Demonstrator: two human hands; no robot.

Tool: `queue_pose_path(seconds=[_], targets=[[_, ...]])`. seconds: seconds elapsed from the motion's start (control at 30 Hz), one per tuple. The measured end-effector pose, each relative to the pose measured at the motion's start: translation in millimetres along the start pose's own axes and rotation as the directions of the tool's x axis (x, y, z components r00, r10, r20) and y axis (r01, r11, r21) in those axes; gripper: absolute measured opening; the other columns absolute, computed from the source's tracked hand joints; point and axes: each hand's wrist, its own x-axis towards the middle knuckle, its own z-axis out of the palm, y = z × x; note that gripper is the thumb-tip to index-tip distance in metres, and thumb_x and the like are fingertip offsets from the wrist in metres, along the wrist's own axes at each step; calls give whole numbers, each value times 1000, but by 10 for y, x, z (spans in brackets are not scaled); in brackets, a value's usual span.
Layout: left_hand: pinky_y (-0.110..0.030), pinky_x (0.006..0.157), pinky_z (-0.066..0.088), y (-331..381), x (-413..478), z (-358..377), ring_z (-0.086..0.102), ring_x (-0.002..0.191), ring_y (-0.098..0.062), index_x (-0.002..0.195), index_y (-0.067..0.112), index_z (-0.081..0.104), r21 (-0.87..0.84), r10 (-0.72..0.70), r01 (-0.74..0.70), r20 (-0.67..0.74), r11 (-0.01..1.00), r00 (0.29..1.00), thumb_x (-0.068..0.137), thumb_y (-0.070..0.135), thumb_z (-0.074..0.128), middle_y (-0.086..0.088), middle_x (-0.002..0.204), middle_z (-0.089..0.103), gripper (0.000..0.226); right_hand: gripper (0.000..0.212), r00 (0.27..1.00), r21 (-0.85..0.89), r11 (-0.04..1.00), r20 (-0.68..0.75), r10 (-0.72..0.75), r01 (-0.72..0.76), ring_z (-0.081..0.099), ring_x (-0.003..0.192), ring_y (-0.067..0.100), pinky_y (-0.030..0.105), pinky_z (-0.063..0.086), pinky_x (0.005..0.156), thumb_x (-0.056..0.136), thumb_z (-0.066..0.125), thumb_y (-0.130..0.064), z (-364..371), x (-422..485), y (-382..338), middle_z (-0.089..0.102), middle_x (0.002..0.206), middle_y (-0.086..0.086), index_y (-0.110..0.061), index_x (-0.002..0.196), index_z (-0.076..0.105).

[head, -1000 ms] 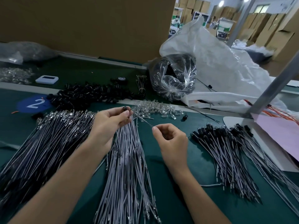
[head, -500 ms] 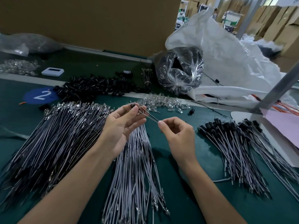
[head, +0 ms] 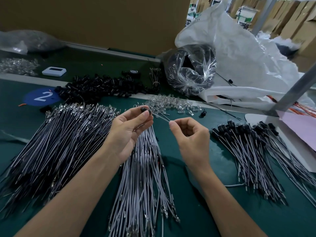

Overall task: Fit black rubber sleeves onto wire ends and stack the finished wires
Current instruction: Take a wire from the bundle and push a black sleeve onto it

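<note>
**Bench mat, sleeve at the wire end, fit under way**

Head view (only view). Green bench mat (head: 196, 211) carries three wire lots. At left lies a large unsleeved pile (head: 59, 142), under the hands a smaller unsleeved bundle (head: 145, 168), and at right the finished stack (head: 248, 151), black-capped ends pointing away. Loose sleeves (head: 102, 86) heap beyond the hands.

Risks (judgement):
- The wire (head: 161, 116) is thin and spans free between the two hands. Pushed off-axis, it would likely buckle rather than enter the sleeve.
- The sleeve is held at the fingertips only. A slip would drop it into the unsleeved bundle below.
- Seating depth cannot be told. A half-seated sleeve could reach the finished stack.

Positions:
- Left hand (head: 130, 132) pinches the black rubber sleeve (head: 145, 110) between thumb tip and fingertips, palm turned up.
- Right hand (head: 189, 139) pinches the wire between thumb and forefinger, other fingers curled toward the palm.
- The sleeve sits at the wire's left end, apart from the right fingertips and raised above the bundle.
</note>
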Motion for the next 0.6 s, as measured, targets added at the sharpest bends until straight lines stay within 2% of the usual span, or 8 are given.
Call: queue_pose_path(seconds=[0.27,0.47,0.6], targets=[[-21,69,57,-17,-11,38,71,76,-13,93,4,71,88,33,-34,7,996,999,69,7,70,-6,83,74,24,13,998,58,998,46,36,-39,60,64,8,24,52,63,88,72,-17,3,-3,-14,69,70,-3,-22,76,70],[-21,70,57,-35,-24,61,71,78,-13,96,5,70,123,59,-61,15,991,998,71,6,67,-5,84,74,24,16,998,77,996,40,41,-44,60,64,8,23,52,64,89,71,-16,12,-3,-3,68,68,-6,-25,75,69],[-22,70,57,-41,-29,61,71,79,-14,95,7,70,119,65,-66,11,991,998,73,9,67,-6,86,75,23,17,997,81,996,71,41,-47,60,63,6,18,50,63,89,70,-16,30,-14,-7,67,66,-11,-25,75,69]])
